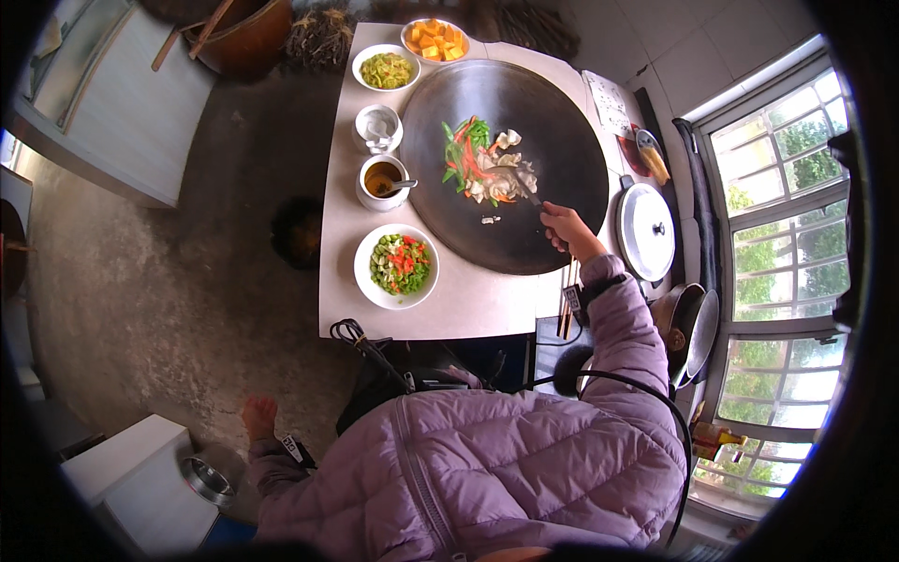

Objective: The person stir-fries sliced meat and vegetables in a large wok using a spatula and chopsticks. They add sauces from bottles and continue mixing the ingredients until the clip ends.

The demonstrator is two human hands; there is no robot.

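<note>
My right hand [567,228] is closed around the handle of a metal spatula [530,191] over a large wok [555,133] set into the stove counter. The spatula's blade lies among pale sliced pieces of food [500,184]. Beside these, red and green pepper strips [463,151] lie in the wok's left half. My left hand [260,416] hangs over the floor at the lower left, its fingers partly spread and holding nothing that I can see. A white bowl of chopped green and red vegetables [400,267] stands at the counter's near left corner.
Along the left edge stand an oil pot with a spoon [383,184], a white seasoning jar [378,128] and a bowl of shredded vegetables [386,68]. Orange cubes fill a bowl [435,41] behind. Chopsticks [567,298] and a metal lid [646,232] lie at the right. Cables [362,337] touch the near edge.
</note>
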